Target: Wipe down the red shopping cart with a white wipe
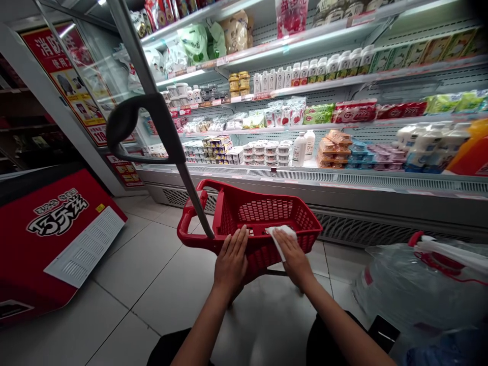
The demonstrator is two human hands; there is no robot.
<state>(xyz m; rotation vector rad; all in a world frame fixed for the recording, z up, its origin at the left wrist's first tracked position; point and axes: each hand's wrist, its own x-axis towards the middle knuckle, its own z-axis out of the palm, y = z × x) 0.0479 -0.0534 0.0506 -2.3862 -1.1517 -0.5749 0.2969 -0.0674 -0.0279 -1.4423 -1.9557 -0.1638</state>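
A red plastic shopping basket (263,211) stands on the tiled floor in front of me, with its long metal pull handle and black grip (141,127) raised up to the left. My left hand (231,262) rests flat on the basket's near rim. My right hand (293,254) presses a white cloth (280,236) against that same rim, just right of the left hand. The basket looks empty inside.
An open refrigerated shelf unit (343,178) full of dairy packs, bottles and cups runs behind the basket. A red freezer chest (53,229) stands at the left. Large clear water jugs with red handles (419,290) sit on the floor at the right.
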